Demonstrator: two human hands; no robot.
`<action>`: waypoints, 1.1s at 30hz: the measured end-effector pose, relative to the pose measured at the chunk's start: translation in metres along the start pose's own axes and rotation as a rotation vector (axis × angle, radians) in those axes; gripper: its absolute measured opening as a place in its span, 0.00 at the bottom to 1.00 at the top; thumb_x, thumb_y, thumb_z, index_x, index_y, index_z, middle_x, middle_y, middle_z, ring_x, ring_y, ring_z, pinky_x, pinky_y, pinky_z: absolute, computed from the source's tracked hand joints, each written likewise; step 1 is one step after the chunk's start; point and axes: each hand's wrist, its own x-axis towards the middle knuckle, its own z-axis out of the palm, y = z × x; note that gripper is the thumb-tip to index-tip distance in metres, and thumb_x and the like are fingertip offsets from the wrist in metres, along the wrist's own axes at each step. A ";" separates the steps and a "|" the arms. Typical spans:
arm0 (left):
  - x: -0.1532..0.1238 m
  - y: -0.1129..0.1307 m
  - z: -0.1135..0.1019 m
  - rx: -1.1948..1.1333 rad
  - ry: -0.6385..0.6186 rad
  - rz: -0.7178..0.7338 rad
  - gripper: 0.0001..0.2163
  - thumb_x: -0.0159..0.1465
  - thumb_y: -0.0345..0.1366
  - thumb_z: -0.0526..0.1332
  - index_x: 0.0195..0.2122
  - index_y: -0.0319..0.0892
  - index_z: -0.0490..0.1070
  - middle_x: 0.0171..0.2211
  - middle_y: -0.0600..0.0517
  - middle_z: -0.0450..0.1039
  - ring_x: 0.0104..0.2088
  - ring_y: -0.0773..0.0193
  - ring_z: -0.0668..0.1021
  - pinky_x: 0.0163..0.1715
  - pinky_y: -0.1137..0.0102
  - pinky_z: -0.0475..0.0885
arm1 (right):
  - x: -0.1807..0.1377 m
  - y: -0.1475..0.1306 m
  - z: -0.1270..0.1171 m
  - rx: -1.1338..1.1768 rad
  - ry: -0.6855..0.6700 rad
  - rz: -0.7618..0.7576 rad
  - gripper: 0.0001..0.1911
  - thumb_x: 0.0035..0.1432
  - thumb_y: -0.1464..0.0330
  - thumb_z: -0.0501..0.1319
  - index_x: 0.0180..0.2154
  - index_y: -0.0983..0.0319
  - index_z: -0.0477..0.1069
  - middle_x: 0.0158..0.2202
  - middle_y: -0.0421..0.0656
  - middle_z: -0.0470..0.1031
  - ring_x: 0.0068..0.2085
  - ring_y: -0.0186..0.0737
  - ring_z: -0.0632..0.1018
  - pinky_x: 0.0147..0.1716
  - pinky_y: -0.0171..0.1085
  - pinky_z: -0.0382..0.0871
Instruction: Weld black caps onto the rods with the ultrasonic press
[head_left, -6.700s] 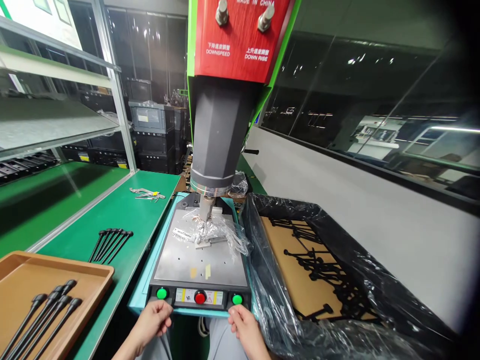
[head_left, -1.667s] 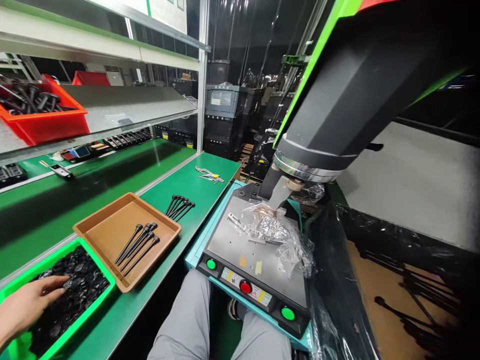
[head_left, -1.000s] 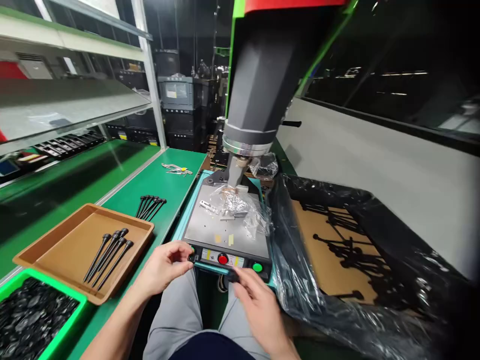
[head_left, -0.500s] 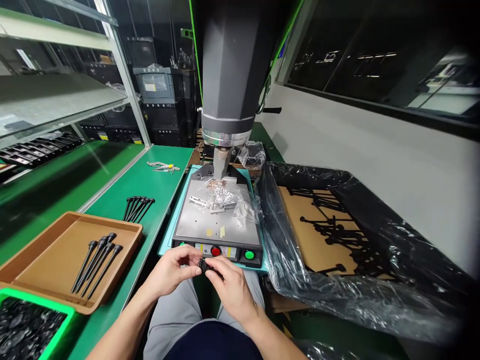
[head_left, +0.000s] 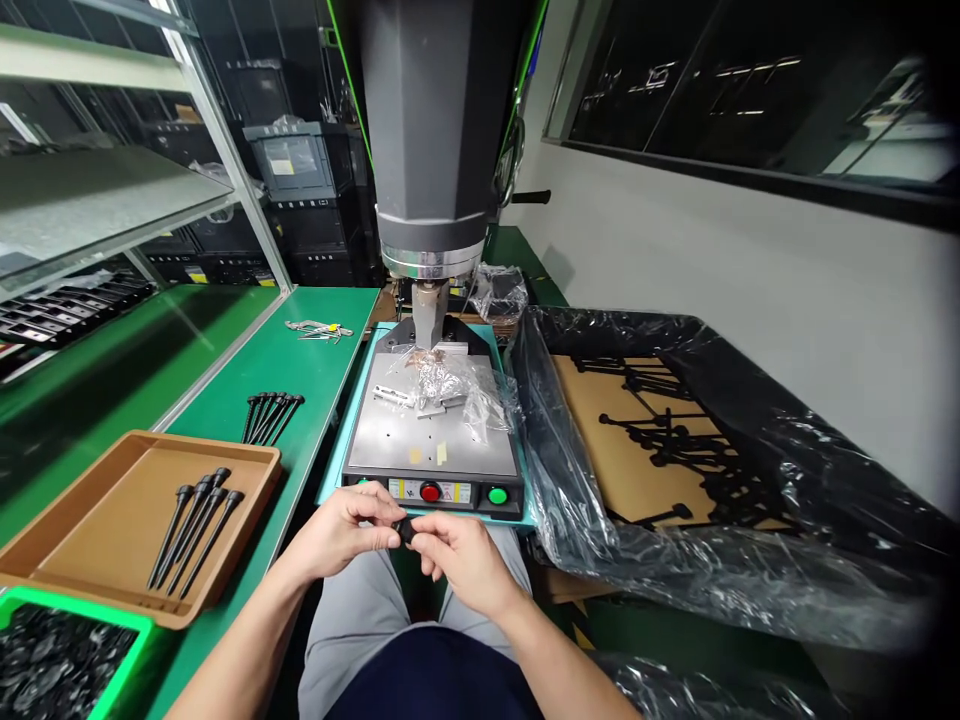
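Between the fingertips of both hands is a small black part, mostly covered, so its exact kind does not show. My left hand pinches it from the left with thumb and forefinger. From the right, my right hand grips the same part with its thumb and fingers. Both hands are above my lap, just in front of the press base with its red button and green button. Clear plastic film lies around the fixture under the press head.
At left, a brown tray holds several black rods; more rods lie behind it. A green-rimmed bin contains small black pieces. At right stands a plastic-lined box with black rods on cardboard. Pliers lie farther back.
The right hand's fingers have shifted and curled around the small black part, which has turned slightly. Both hands remain together at nearly the same place. The camera view has shifted a little.
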 end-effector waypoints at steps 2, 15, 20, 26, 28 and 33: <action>0.001 -0.002 0.001 0.018 -0.008 -0.005 0.10 0.54 0.43 0.70 0.34 0.45 0.81 0.32 0.49 0.74 0.36 0.60 0.75 0.36 0.67 0.70 | 0.002 0.003 -0.001 0.075 -0.023 0.044 0.10 0.56 0.67 0.59 0.37 0.64 0.77 0.19 0.37 0.70 0.21 0.32 0.71 0.20 0.31 0.65; 0.009 -0.024 0.012 -0.209 0.128 -0.056 0.09 0.51 0.38 0.72 0.33 0.43 0.81 0.33 0.49 0.76 0.34 0.61 0.77 0.36 0.69 0.72 | 0.006 0.008 -0.002 -0.064 0.103 -0.064 0.10 0.57 0.66 0.59 0.36 0.62 0.77 0.22 0.39 0.72 0.22 0.34 0.71 0.24 0.34 0.65; 0.010 -0.031 0.014 -0.232 0.143 -0.020 0.08 0.51 0.37 0.72 0.31 0.43 0.81 0.33 0.48 0.76 0.35 0.60 0.78 0.36 0.68 0.73 | 0.011 0.013 -0.004 0.107 0.010 0.032 0.10 0.55 0.63 0.61 0.35 0.62 0.75 0.26 0.41 0.75 0.21 0.33 0.70 0.19 0.32 0.62; 0.012 -0.038 0.018 -0.201 0.153 -0.026 0.08 0.51 0.38 0.72 0.32 0.44 0.81 0.34 0.49 0.76 0.35 0.60 0.78 0.37 0.68 0.74 | 0.007 0.016 0.003 -0.172 0.192 -0.193 0.08 0.58 0.69 0.58 0.35 0.61 0.77 0.25 0.40 0.72 0.23 0.34 0.72 0.27 0.35 0.65; 0.014 -0.041 0.025 -0.196 0.198 -0.012 0.08 0.53 0.39 0.70 0.34 0.45 0.82 0.34 0.49 0.76 0.36 0.59 0.78 0.38 0.67 0.74 | 0.010 0.022 0.003 -0.093 0.189 -0.141 0.07 0.58 0.69 0.58 0.35 0.61 0.76 0.22 0.38 0.70 0.23 0.34 0.72 0.26 0.35 0.65; 0.023 -0.042 0.044 -0.115 0.287 0.053 0.10 0.59 0.40 0.65 0.41 0.48 0.80 0.40 0.48 0.77 0.43 0.57 0.78 0.45 0.64 0.73 | 0.021 0.036 0.000 0.242 0.121 -0.091 0.14 0.59 0.62 0.60 0.46 0.61 0.68 0.30 0.40 0.72 0.25 0.34 0.72 0.21 0.32 0.63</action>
